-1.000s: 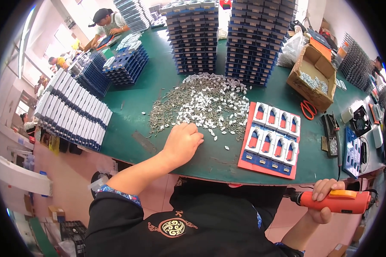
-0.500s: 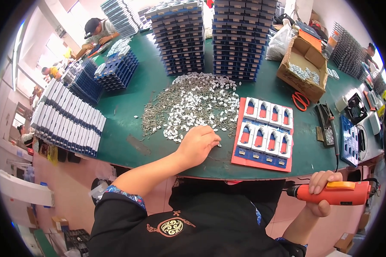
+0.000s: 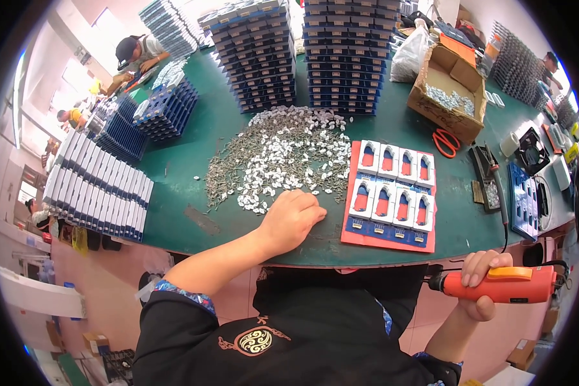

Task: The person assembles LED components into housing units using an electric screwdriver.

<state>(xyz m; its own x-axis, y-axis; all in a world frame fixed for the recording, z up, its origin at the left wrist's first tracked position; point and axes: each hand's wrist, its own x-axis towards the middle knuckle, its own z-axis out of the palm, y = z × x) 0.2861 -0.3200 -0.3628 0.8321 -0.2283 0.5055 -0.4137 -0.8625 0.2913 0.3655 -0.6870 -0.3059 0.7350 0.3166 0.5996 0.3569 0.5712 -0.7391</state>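
My left hand (image 3: 292,220) rests at the near edge of a pile of screws (image 3: 224,179) and small white plastic pieces (image 3: 278,161) on the table. Its fingers are curled together, and whatever they may hold is hidden beneath them. In my right hand (image 3: 481,283), off the table's front edge, is a red electric screwdriver (image 3: 527,286) with an orange lever, its black tip pointing left. Between the hands lies a red mat (image 3: 350,239) bearing a blue panel (image 3: 383,231) set with two rows of white frames (image 3: 384,204); red shows through their openings.
Tall stacks of blue-and-white panels (image 3: 350,58) stand behind the pile. More panels (image 3: 100,186) stand at the left. Far right are a cardboard box (image 3: 441,110) of white parts, red-handled scissors (image 3: 446,143) and a soldering iron (image 3: 497,186). A person (image 3: 138,55) works at the far left.
The table and everything on it sit slightly further left and up in the picture. My left hand stays by the pile with fingers curled; my right hand still holds the screwdriver.
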